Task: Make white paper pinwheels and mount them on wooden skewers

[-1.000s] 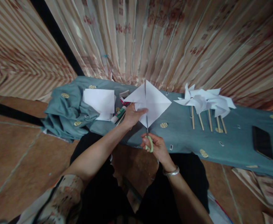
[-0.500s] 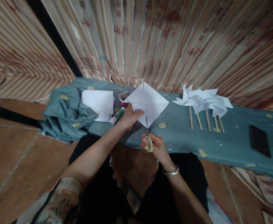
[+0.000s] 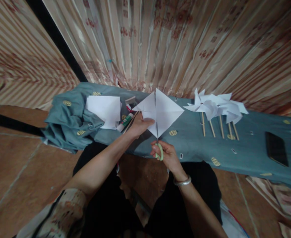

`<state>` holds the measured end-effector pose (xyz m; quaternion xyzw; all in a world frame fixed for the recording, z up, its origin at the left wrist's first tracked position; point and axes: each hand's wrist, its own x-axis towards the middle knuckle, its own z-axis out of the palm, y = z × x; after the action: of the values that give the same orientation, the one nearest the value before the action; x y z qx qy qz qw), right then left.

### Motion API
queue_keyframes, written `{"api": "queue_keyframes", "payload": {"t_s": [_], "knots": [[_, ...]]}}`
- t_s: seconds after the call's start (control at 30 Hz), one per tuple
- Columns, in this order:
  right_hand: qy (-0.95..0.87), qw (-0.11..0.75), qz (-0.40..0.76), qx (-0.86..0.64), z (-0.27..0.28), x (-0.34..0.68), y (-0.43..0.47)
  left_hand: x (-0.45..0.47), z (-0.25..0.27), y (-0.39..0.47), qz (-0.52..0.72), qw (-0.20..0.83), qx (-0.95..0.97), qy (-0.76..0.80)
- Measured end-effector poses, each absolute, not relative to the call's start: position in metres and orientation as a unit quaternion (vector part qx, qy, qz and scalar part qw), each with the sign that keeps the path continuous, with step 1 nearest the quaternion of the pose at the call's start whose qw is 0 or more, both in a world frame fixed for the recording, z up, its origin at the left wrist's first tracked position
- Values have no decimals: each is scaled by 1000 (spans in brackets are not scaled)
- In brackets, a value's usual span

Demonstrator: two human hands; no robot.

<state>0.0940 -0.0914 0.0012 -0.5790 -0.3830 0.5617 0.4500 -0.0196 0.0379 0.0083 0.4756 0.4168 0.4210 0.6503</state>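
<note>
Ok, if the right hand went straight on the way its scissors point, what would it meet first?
Likely the near corner of the white sheet, just ahead of the right hand; the green-handled scissors it holds reach that sheet, though depth is hard to judge.

White sheet [image 3: 170, 110] and pale green scissors [image 3: 162, 153] over a blue-green cloth [image 3: 192, 145].
Yellow pineapple-like motifs [image 3: 172, 133] and tiny black-and-white marks [image 3: 181, 155] dot the cloth out to its near edge. White again are the paper stack [image 3: 104, 105] toward its left end and the pinwheels [image 3: 211, 109] along its far edge (two silvery dots show at their centres), with pale tan sticks [image 3: 221, 127]; the glue stick [image 3: 125, 122] beside the stack is green and white, the phone [image 3: 276, 148] near the right end black. Past the far edge, the cream curtain [image 3: 145, 39] carries reddish-brown floral prints; off the near edge, the trousers [image 3: 206, 180] are plain black.
</note>
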Motion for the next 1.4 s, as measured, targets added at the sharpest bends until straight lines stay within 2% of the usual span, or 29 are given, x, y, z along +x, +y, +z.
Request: {"api": "queue_keyframes", "payload": {"t_s": [0.63,1.4], "knots": [[-383,456,551,-585,4,95,-89,-18,4,32,427,648,503,380],[-406,448,528,-597,0,99,-89,-18,1,27,398,628,523,416]]}}
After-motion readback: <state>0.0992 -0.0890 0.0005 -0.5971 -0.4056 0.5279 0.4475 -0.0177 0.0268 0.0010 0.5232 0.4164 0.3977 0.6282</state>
